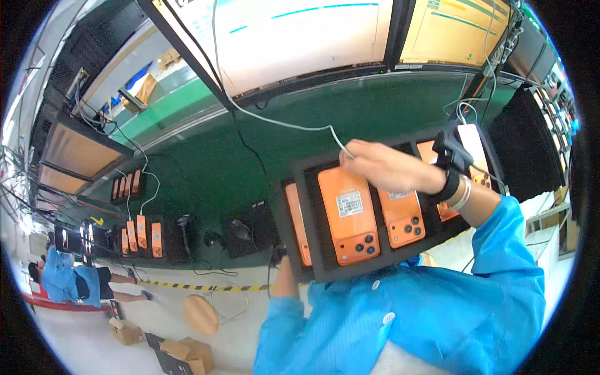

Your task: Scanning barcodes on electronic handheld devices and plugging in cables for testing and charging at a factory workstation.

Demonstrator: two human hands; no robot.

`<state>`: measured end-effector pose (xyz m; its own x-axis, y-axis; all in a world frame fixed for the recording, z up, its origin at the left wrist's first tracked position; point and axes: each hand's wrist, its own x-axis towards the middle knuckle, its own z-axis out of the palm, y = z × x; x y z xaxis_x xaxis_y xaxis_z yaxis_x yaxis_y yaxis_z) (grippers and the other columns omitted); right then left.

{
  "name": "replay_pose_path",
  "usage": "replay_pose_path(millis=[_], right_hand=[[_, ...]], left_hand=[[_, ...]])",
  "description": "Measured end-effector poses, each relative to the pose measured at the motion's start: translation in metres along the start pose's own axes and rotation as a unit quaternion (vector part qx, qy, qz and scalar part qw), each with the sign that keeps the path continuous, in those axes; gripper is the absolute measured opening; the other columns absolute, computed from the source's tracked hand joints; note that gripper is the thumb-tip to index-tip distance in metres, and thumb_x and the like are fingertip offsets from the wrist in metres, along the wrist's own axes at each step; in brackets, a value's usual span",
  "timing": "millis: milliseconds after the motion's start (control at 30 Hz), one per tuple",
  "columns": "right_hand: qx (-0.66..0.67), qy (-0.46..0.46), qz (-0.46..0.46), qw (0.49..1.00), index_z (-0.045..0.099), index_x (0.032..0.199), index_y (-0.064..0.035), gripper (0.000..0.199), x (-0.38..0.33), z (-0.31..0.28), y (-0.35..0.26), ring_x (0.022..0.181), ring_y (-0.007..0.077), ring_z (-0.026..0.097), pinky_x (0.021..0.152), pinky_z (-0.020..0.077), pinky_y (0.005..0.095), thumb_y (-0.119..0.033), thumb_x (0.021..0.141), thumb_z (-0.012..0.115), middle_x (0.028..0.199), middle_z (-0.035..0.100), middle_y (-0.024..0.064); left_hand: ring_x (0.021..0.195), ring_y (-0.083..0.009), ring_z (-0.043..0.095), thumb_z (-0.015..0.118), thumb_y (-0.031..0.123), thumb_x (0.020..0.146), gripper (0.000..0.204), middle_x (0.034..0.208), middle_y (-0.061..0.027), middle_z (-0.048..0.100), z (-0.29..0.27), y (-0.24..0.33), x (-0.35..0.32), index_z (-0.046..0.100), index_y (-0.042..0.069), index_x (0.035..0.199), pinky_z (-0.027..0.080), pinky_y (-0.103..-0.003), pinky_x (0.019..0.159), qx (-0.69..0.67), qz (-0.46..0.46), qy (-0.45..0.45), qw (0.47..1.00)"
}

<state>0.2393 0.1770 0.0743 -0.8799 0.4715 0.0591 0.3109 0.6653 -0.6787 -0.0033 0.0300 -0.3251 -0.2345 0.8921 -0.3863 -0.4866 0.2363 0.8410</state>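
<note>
Head view: my right hand (384,167) pinches the white cable (306,128), best kept straight with the orange phone (353,228) inside the black tray (316,232); beside that tray, my left hand's (280,254) grip I can't tell.

head view, left fisheye of worn pair, facing down over green counter (194,172), right hand (389,167) close below, wide field, edges bending

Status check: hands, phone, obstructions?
Right hand pinching white cable at top of orange phone. Left hand hidden. Phone in black tray, top corner hand-covered.
</note>
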Motion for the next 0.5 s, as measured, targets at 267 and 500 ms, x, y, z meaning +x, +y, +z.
replay_pose_path(millis=[267, 500], right_hand=[[0.277, -0.026, 0.015, 0.96, 0.065, 0.098, 0.0012, 0.028, -0.001, -0.023, -0.023, 0.081, 0.008, 0.055, 0.077, 0.0456, 0.0251, -0.025, 0.097, 0.056, 0.083, 0.065, 0.0002], [0.342, 0.044, 0.027, 0.938, 0.064, 0.1, 0.0037, 0.026, 0.002, -0.025, -0.026, 0.086, 0.011, 0.064, 0.08, 0.0516, 0.0261, -0.021, 0.098, 0.057, 0.089, 0.068, 0.0064]], left_hand=[[0.1, -0.0243, 0.061, 0.051, 0.015, 0.096, 0.03, 0.108, -0.0159, 0.064, 0.006, 0.046, -0.015, 0.055, -0.006, 0.116, 0.046, -0.034, 0.091, 0.142, 0.142, 0.051, 0.978], [0.108, -0.023, 0.056, 0.045, 0.015, 0.097, 0.033, 0.113, -0.0143, 0.061, 0.133, 0.228, -0.181, 0.054, -0.008, 0.12, 0.042, -0.035, 0.096, 0.156, 0.379, 0.146, 0.901]])
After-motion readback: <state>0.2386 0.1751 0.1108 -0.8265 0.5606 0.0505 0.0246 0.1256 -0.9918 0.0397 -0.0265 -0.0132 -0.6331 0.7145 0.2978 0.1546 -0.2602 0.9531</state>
